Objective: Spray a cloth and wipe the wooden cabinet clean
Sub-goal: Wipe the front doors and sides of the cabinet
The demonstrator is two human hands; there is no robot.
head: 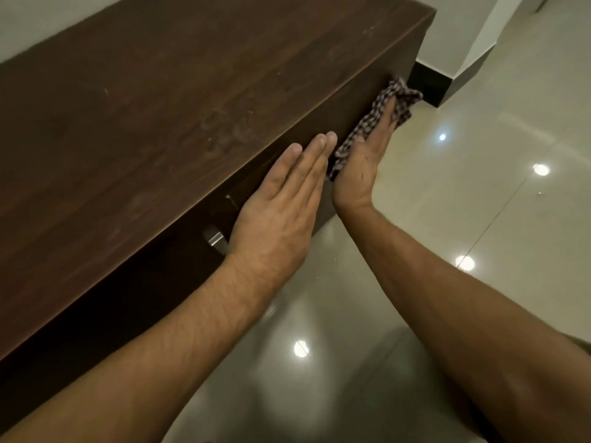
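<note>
A long dark wooden cabinet (pixel 179 100) fills the left and middle of the view, its top showing faint smears. My right hand (pixel 361 164) presses a checked cloth (pixel 396 97) flat against the cabinet's front face near its right end. The cloth bunches out beyond my fingertips. My left hand (pixel 281 212) lies flat on the front face just left of it, fingers straight and together, holding nothing. No spray bottle is in view.
A metal handle (pixel 215 238) sticks out of the cabinet front just left of my left wrist. Glossy beige floor tiles (pixel 447 219) reflect ceiling lights. A white wall with a dark skirting (pixel 428 83) stands behind the cabinet's right end.
</note>
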